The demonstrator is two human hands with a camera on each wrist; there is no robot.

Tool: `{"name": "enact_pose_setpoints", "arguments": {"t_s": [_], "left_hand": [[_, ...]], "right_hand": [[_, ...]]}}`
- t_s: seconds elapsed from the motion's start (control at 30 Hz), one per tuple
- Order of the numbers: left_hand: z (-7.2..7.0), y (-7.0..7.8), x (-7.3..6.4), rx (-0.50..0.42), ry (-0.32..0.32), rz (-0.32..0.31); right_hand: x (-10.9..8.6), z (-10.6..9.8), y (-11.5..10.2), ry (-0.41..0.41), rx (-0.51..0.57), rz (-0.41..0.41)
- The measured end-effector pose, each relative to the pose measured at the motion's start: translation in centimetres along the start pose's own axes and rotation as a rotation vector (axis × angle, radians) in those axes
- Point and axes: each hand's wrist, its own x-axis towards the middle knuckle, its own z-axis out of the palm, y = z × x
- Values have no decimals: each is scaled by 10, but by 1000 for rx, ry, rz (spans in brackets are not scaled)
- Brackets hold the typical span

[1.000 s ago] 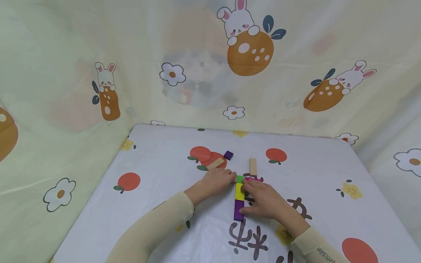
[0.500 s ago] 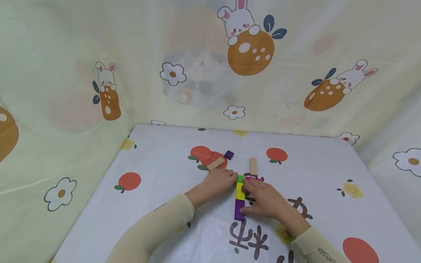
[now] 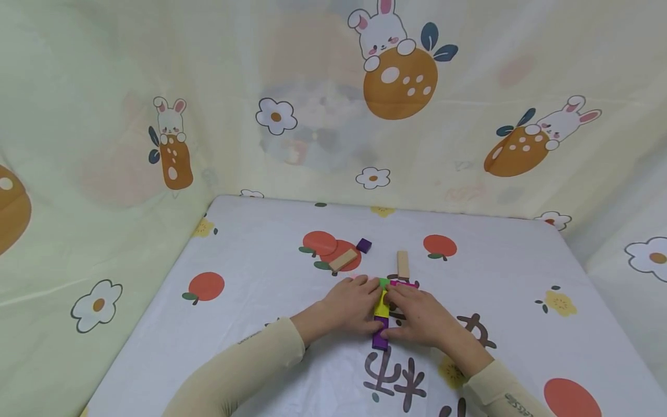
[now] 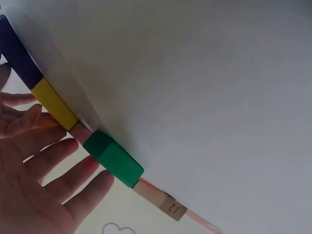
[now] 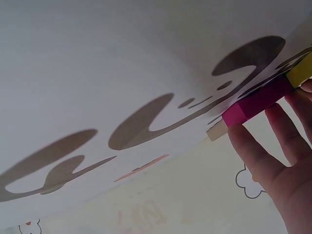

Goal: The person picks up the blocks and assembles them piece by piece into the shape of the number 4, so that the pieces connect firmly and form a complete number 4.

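A straight row of blocks lies between the two hands: a purple block [image 3: 380, 340] nearest, a yellow block [image 3: 382, 310], then a green block [image 3: 384, 282]. A magenta block [image 3: 403, 284] lies to the right at the far end. My left hand [image 3: 351, 304] is at the row's left side, its thumb by the purple block and fingertips near the green one. In the left wrist view, its fingers [image 4: 92, 187] extend toward the blocks, with a pinkish piece [image 4: 81, 132] between yellow and green. My right hand [image 3: 422, 315] touches the row's right side; its fingers [image 5: 251, 146] reach the magenta block.
Beyond the hands lie a small purple block [image 3: 364, 245] and two plain wooden blocks, one slanted [image 3: 343, 260] and one lengthwise [image 3: 403, 264]. A printed white cloth [image 3: 250, 243] covers the table. Patterned curtains [image 3: 312, 150] stand around the back and sides.
My left hand has shifted slightly right and nearer, its thumb now showing beside the near purple block. The right hand and the row stay in place.
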Motion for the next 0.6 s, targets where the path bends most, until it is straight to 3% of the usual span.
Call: {"name": "enact_pose_setpoints", "arguments": {"t_s": [0.2, 0.6], "left_hand": [[-3, 0, 0, -39, -22, 14], [-10, -1, 5, -164, -85, -17]], "right_hand": [[-3, -3, -2, -5, 4, 2], [-3, -4, -1, -18, -2, 12]]}}
